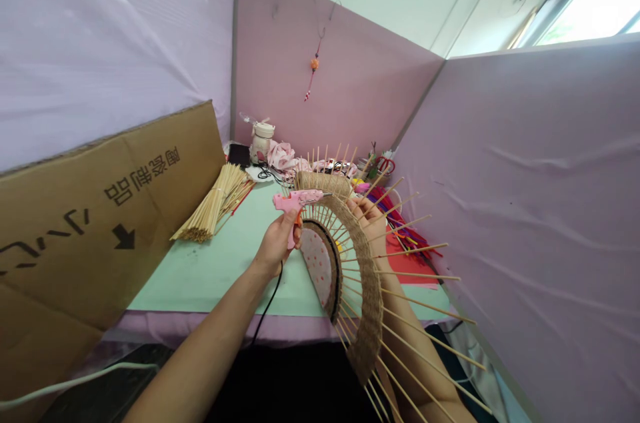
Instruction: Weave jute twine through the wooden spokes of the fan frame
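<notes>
My left hand (274, 244) is wrapped round the handle of a pink hot glue gun (306, 197). The gun's metal nozzle points right, at the upper part of a half-round woven piece (371, 283) of thin sticks and brown twine. Its sticks fan out from a half-disc (318, 264) covered in pale fabric with pink dots. Behind the twine band, my right hand (367, 217) grips the piece near its top, fingers bent against the sticks and band. Whether nozzle and twine touch, I cannot tell.
A bundle of thin sticks (213, 206) lies on the left beside a cardboard sheet (110, 209). Behind the work are a twine roll (323, 183), a white cup (262, 141) and red-handled scissors (386, 165). Colourful pipe cleaners (410, 236) and red sheets (404, 261) lie right.
</notes>
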{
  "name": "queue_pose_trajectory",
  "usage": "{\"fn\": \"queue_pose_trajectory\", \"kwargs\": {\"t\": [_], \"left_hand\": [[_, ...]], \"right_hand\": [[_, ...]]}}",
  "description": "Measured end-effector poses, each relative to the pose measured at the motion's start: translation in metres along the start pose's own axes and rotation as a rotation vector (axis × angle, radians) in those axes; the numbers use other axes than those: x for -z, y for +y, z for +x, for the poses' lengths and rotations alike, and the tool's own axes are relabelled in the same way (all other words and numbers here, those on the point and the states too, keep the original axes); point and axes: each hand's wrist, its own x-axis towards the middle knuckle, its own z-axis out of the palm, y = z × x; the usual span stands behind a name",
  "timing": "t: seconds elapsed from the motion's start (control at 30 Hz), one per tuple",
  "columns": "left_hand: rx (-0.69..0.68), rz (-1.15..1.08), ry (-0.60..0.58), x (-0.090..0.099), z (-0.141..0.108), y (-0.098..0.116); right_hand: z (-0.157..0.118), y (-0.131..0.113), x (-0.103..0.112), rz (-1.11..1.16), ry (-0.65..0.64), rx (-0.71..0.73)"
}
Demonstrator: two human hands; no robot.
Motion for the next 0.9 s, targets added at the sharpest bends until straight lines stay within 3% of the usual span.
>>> {"fn": "queue_pose_trajectory", "kwargs": {"t": [0.1,0.2,0.27,0.37,0.47,0.53,0.63,0.7,0.83,0.9], "left_hand": [[-0.044,0.054,0.011,0.0,0.002,-0.004],[-0.197,0.245,0.117,0.008,0.0,0.001],[-0.317,0.526,0.208,0.021,-0.006,0.011],[-0.389,1.169,0.255,0.046,-0.017,0.029],[-0.297,1.687,0.219,0.071,-0.025,0.033],[-0.193,1.869,0.186,0.084,-0.029,0.028],[-0.084,1.929,0.126,0.096,-0.032,0.02],[-0.089,1.923,0.13,0.097,-0.035,0.023],[-0.346,1.72,0.219,0.069,-0.026,0.043],[-0.552,1.48,0.112,0.042,-0.008,0.05]], "right_hand": [[0.0,0.0,0.0,-0.012,-0.001,0.01],[0.002,0.002,0.001,-0.03,0.002,0.014],[0.003,0.003,0.003,-0.037,0.007,0.017],[0.004,0.004,0.006,-0.051,0.011,0.022],[0.004,0.005,0.006,-0.048,0.01,0.035],[0.004,0.004,0.004,-0.046,0.016,0.036],[0.003,0.003,0.002,-0.039,0.014,0.026],[0.002,0.001,0.002,-0.029,0.002,0.026],[0.001,0.0,0.001,-0.039,-0.009,0.031],[0.001,-0.001,0.0,-0.047,-0.006,0.028]]}}
